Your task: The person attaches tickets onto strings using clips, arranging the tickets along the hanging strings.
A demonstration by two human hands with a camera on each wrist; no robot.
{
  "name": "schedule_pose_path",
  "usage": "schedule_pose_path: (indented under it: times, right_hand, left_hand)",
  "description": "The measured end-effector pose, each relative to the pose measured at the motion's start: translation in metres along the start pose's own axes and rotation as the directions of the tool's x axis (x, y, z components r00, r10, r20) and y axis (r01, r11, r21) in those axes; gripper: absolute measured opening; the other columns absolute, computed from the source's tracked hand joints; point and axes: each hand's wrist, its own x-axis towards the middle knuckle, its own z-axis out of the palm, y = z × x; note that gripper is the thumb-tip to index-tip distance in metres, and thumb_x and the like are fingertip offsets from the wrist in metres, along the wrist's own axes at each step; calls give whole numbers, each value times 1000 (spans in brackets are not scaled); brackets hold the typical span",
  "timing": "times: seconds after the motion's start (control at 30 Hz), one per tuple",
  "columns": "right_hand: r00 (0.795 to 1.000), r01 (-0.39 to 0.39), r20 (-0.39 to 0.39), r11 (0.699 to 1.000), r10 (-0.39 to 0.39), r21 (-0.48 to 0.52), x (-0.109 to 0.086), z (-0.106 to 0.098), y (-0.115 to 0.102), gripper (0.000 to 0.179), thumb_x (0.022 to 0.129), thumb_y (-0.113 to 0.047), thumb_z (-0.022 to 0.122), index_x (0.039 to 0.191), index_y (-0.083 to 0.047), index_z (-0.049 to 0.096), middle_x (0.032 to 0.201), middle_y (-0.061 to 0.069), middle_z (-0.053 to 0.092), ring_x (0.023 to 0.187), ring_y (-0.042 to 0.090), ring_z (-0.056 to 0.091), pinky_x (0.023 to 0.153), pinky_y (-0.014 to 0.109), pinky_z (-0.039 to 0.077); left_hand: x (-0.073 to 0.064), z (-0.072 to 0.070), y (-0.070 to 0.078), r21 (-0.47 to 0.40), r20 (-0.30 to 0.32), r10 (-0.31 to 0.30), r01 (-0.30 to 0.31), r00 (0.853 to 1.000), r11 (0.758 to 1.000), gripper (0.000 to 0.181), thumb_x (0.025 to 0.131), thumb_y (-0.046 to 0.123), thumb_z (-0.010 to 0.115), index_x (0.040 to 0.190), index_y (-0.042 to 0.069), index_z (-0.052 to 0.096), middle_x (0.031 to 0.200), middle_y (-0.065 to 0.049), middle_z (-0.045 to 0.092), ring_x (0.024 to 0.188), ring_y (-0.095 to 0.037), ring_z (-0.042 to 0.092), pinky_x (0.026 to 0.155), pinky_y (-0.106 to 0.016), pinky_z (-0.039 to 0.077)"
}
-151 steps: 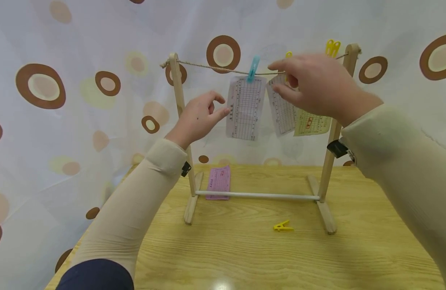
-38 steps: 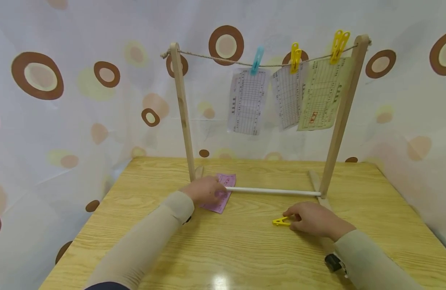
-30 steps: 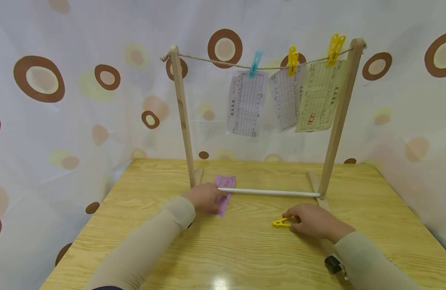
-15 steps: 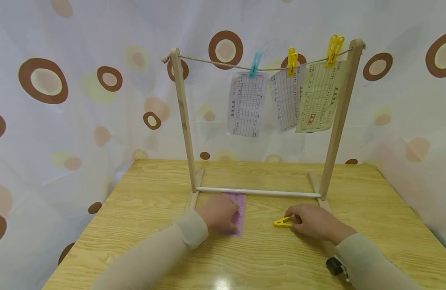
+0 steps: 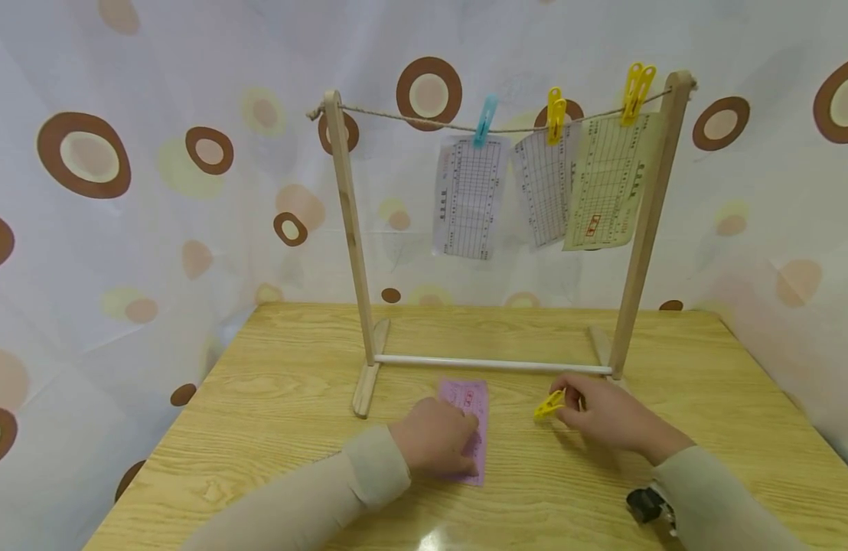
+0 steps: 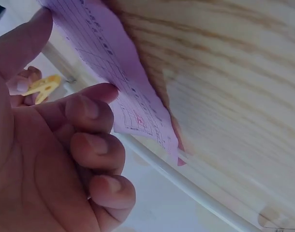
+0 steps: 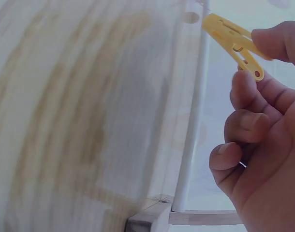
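My left hand [image 5: 438, 440] touches a pink printed paper slip [image 5: 465, 392] on the table. In the left wrist view, its thumb and index finger rest apart on the slip [image 6: 106, 43], and the other fingers are bent. My right hand [image 5: 606, 409] pinches a yellow clothespin [image 5: 549, 404] between thumb and index finger, just above the table. The right wrist view shows the pinched ends of the clothespin [image 7: 234, 41] squeezed towards each other. Behind both hands, a white printed slip [image 5: 468, 199], a second white slip [image 5: 544, 187] and a yellow slip [image 5: 606, 184] hang from a string [image 5: 403, 119].
A wooden frame, with a left post [image 5: 348, 222] and a right post [image 5: 647, 229], carries the string. A white rod [image 5: 493, 363] joins the posts low down. A blue clothespin [image 5: 486, 122] and several yellow clothespins [image 5: 556, 115] grip the slips. The wooden table [image 5: 272, 428] meets a patterned curtain [image 5: 224, 245].
The left hand has drawn the pink slip from under the rod towards the front and right. The right hand came down from the string and has lifted the yellow clothespin slightly, turning it.
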Motion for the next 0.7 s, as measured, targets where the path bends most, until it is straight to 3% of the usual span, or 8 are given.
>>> schedule_pose_path:
  times: [0.17,0.3,0.4,0.53,0.7]
  right_hand:
    - [998,35,-49,999,-34,21,-1,-4,-2,26,99,-28,69,118,-11,62,79,-2,53,59,10,44,55,29,41]
    - [996,59,-71,998,-57,31,-2,-5,-3,26,98,-28,70,116,-11,64,78,-2,52,59,9,43,55,28,41]
    - [995,54,-83,998,-50,36,-3,-6,-5,26,97,-29,71,115,-11,64,78,-2,52,60,9,43,55,28,40]
    - [995,39,-92,998,-34,49,-5,-8,-8,29,97,-32,71,116,-12,64,79,-1,52,61,10,44,56,28,40]
    - [996,33,-86,997,-28,65,-6,-13,-14,29,97,-33,71,116,-13,63,80,1,52,61,11,42,55,28,39]
  left_hand:
    - [0,0,-3,-27,-4,-11,10,1000,1000,40,90,59,67,104,22,63,72,9,54,62,-9,49,54,-28,43]
    - [5,3,-16,-124,-22,-41,38,999,992,45,92,55,69,121,20,65,84,7,63,66,-8,52,58,-29,48]
    - [8,5,-27,-197,-48,-71,60,996,978,55,92,51,71,135,18,62,105,5,69,74,-7,55,68,-30,53]
    - [12,8,-41,-298,-63,-119,95,991,950,57,92,47,72,138,15,60,116,4,69,87,-7,61,80,-31,54]
    - [18,9,-56,-382,-52,-150,119,987,916,52,91,43,73,132,12,62,100,5,69,84,-8,62,78,-30,53]
